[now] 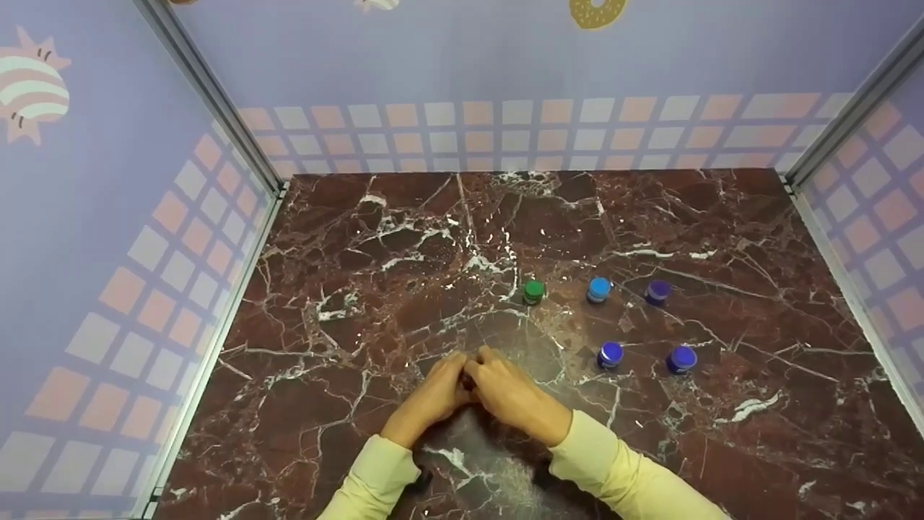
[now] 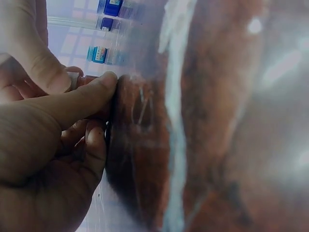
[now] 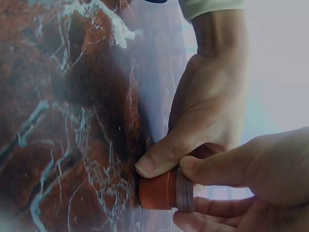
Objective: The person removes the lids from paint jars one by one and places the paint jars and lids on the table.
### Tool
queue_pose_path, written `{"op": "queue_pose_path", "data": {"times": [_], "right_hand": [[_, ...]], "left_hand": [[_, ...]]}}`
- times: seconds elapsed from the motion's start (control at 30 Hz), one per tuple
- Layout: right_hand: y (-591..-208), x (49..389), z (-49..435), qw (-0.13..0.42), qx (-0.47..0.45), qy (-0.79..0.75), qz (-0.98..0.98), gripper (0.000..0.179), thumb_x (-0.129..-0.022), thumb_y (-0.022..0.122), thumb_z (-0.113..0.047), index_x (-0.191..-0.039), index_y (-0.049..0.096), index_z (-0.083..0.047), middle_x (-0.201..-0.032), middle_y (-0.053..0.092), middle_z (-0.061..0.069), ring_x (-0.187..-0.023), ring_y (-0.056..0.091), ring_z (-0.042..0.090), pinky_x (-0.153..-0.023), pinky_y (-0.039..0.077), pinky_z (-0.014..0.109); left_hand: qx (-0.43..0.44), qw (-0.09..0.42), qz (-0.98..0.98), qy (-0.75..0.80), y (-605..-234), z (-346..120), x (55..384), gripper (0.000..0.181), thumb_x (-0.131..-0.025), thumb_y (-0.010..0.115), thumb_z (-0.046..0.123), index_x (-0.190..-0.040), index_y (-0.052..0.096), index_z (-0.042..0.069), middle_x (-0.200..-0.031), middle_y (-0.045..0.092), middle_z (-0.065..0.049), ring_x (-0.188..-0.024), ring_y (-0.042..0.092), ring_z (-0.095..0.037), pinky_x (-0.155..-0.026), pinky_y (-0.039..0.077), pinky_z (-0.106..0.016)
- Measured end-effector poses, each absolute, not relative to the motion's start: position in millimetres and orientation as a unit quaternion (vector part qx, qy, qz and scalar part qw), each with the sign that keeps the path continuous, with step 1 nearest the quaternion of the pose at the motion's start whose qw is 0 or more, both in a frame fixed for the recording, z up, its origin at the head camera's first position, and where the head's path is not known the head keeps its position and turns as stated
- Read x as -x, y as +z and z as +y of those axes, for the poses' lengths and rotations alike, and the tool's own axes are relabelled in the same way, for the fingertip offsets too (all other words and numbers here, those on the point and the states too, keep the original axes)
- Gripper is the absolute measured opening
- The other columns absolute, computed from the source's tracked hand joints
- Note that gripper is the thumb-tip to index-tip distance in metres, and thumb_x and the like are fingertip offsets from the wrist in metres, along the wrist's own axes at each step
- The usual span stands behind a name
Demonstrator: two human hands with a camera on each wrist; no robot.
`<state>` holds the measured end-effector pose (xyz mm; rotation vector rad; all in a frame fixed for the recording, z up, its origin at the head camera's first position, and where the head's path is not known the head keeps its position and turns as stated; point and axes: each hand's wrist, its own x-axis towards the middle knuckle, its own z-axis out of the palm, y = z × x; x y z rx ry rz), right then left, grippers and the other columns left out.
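Both hands meet over the table near its front middle. A small orange-red jar (image 3: 157, 191) with a ribbed, darker lid (image 3: 184, 193) stands upright on the tabletop between them. My left hand (image 1: 433, 393) holds the jar's body low down, its thumb pressed along the side. With thumb and fingers, my right hand (image 1: 509, 390) pinches the lid from above. From the head view the jar is almost wholly hidden by the hands. The left wrist view shows a sliver of its reddish side (image 2: 87, 81) behind the left thumb.
To the right stand several small capped jars: green (image 1: 533, 292), light blue (image 1: 598, 289) and dark purple (image 1: 657, 292) behind, blue (image 1: 610, 354) and violet-blue (image 1: 681, 359) nearer. Patterned panels (image 1: 505, 72) wall in the dark red marbled table (image 1: 303, 404) at the back and both sides.
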<state>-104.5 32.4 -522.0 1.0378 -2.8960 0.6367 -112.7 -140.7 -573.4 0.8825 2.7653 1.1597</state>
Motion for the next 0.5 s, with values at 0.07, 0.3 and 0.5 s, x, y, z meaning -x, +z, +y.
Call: {"op": "queue_pose_path", "data": {"times": [0.07, 0.3, 0.5], "right_hand": [[-521, 106, 34, -0.002, -0.347, 0.199, -0.916, 0.011, -0.086, 0.074, 0.001, -0.095, 0.068, -0.001, -0.094, 0.057, 0.011, -0.085, 0.059, 0.028, -0.073, 0.056, 0.040], [-523, 112, 39, 0.002, -0.419, 0.193, -0.887, 0.012, -0.084, 0.078, -0.002, -0.094, 0.071, -0.003, -0.104, 0.066, 0.010, -0.093, 0.063, 0.026, -0.097, 0.052, 0.041], [-524, 115, 47, -0.011, -0.447, 0.231, -0.864, 0.012, -0.085, 0.079, -0.002, -0.095, 0.072, -0.006, -0.103, 0.068, 0.006, -0.093, 0.062, 0.022, -0.093, 0.054, 0.034]], "left_hand": [[-0.281, 0.013, 0.883, 0.376, -573, -141, 113, 0.040, -0.086, 0.083, 0.025, -0.108, 0.060, 0.001, -0.106, 0.063, -0.012, -0.098, 0.062, -0.032, -0.089, 0.051, -0.048], [-0.264, 0.026, 0.881, 0.391, -579, -140, 115, 0.041, -0.086, 0.083, 0.025, -0.114, 0.063, 0.004, -0.110, 0.065, -0.011, -0.102, 0.062, -0.030, -0.091, 0.051, -0.045], [-0.238, 0.049, 0.888, 0.391, -568, -137, 111, 0.039, -0.084, 0.086, 0.020, -0.112, 0.063, 0.004, -0.107, 0.065, -0.009, -0.098, 0.062, -0.028, -0.087, 0.052, -0.042]]}}
